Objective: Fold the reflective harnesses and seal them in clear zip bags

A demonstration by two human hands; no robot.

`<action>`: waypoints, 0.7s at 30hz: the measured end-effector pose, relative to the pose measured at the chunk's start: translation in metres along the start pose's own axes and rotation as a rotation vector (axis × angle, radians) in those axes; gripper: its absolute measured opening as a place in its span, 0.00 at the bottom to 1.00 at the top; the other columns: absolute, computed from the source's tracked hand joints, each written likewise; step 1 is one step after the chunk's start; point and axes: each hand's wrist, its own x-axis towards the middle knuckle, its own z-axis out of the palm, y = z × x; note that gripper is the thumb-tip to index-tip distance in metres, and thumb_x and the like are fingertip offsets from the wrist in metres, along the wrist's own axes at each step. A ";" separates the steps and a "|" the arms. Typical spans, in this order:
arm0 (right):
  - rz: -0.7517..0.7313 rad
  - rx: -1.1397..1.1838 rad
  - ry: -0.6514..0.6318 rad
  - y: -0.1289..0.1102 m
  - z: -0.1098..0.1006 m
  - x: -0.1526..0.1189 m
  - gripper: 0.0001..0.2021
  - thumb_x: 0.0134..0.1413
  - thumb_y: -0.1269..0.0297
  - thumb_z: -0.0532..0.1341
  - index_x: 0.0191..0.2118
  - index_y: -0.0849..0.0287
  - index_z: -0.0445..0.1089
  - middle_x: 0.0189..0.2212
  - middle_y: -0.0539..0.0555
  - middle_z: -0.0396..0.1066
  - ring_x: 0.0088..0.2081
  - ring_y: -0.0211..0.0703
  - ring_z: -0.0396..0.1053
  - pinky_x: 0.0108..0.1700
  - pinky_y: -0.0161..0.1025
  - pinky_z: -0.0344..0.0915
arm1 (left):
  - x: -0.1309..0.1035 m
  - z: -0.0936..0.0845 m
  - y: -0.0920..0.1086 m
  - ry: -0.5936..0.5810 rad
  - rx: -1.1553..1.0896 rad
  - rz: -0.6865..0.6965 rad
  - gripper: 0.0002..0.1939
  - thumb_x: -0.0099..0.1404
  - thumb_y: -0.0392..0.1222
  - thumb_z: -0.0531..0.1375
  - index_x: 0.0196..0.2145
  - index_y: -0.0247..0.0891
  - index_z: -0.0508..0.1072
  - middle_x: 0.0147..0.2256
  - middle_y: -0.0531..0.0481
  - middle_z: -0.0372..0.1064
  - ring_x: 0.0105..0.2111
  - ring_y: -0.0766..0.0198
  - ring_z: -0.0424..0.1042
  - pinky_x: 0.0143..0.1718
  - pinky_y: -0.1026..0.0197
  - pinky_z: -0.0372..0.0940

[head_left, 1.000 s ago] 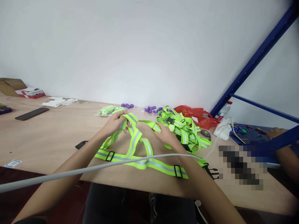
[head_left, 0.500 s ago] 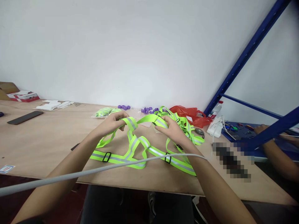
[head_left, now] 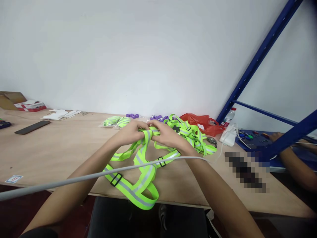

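Left hand and right hand nearly meet, apparently both gripping the neon harness by bunched upper straps; its lower loops sprawl unfolded near the edge of the counter, before a tangled pile.

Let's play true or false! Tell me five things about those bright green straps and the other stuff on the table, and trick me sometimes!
1. The left hand and right hand both hold a green strap. True.
2. The red bag is left of both hands. False: the red bag is right of them.
3. The bottle has a red cap. True.
4. The little rings by the wall are orange. False: the rings are purple.
5. The bottle is lying flat. False: it stands.
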 end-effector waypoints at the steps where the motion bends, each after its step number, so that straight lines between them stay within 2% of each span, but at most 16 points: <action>1: 0.060 -0.054 0.123 -0.001 0.004 -0.004 0.22 0.55 0.65 0.64 0.57 0.57 0.66 0.54 0.58 0.71 0.53 0.51 0.69 0.54 0.47 0.65 | 0.003 -0.001 -0.001 0.042 0.022 -0.032 0.14 0.52 0.38 0.54 0.30 0.38 0.80 0.32 0.51 0.78 0.35 0.55 0.75 0.39 0.59 0.67; 3: 0.162 -0.134 0.381 -0.008 0.015 -0.016 0.19 0.57 0.60 0.65 0.52 0.59 0.65 0.47 0.58 0.71 0.48 0.51 0.70 0.50 0.46 0.66 | 0.008 -0.002 -0.003 0.106 0.115 -0.104 0.14 0.51 0.38 0.53 0.28 0.37 0.79 0.29 0.51 0.76 0.32 0.56 0.74 0.34 0.60 0.65; 5: 0.211 -0.168 0.527 -0.021 0.032 -0.030 0.14 0.59 0.56 0.64 0.46 0.58 0.65 0.41 0.56 0.71 0.43 0.49 0.71 0.46 0.44 0.66 | 0.012 -0.002 -0.004 0.130 0.234 -0.165 0.11 0.49 0.36 0.52 0.24 0.37 0.76 0.25 0.50 0.73 0.28 0.58 0.71 0.29 0.60 0.61; 8: 0.152 -0.338 0.347 -0.043 0.065 -0.045 0.17 0.56 0.54 0.67 0.46 0.56 0.66 0.41 0.57 0.72 0.43 0.53 0.70 0.45 0.45 0.67 | 0.016 -0.001 -0.001 0.115 0.337 -0.210 0.07 0.47 0.34 0.54 0.15 0.38 0.67 0.16 0.50 0.63 0.20 0.61 0.64 0.23 0.60 0.54; 10: 0.129 -0.525 0.177 -0.052 0.083 -0.050 0.19 0.56 0.60 0.67 0.50 0.58 0.66 0.42 0.59 0.72 0.42 0.55 0.71 0.43 0.47 0.68 | 0.017 -0.002 0.001 0.092 0.364 -0.227 0.10 0.47 0.34 0.54 0.12 0.40 0.61 0.13 0.51 0.57 0.17 0.63 0.59 0.21 0.60 0.51; 12: 0.121 -0.627 0.061 -0.054 0.088 -0.055 0.18 0.57 0.69 0.63 0.53 0.59 0.66 0.41 0.60 0.73 0.40 0.55 0.72 0.41 0.46 0.68 | 0.015 -0.007 0.003 0.075 0.392 -0.250 0.11 0.47 0.33 0.55 0.11 0.40 0.59 0.12 0.51 0.56 0.15 0.63 0.58 0.20 0.60 0.50; 14: 0.085 -0.564 0.049 -0.051 0.080 -0.061 0.19 0.56 0.74 0.58 0.54 0.59 0.66 0.41 0.60 0.74 0.41 0.53 0.72 0.42 0.45 0.69 | 0.011 -0.017 0.002 0.038 0.406 -0.293 0.12 0.47 0.33 0.55 0.11 0.40 0.60 0.12 0.51 0.58 0.15 0.62 0.60 0.20 0.60 0.52; 18: 0.010 -0.229 0.226 -0.041 0.040 -0.077 0.20 0.54 0.72 0.56 0.53 0.55 0.68 0.47 0.56 0.76 0.48 0.50 0.73 0.49 0.42 0.69 | 0.000 -0.046 -0.001 -0.119 0.308 -0.332 0.10 0.51 0.38 0.58 0.14 0.40 0.70 0.15 0.50 0.65 0.17 0.60 0.65 0.20 0.62 0.54; 21: 0.084 -0.055 0.343 -0.037 0.011 -0.082 0.17 0.58 0.70 0.55 0.51 0.53 0.71 0.42 0.52 0.78 0.40 0.45 0.75 0.44 0.40 0.70 | -0.007 -0.066 0.007 -0.220 0.154 -0.244 0.07 0.51 0.43 0.63 0.20 0.41 0.78 0.20 0.51 0.71 0.22 0.60 0.70 0.20 0.65 0.57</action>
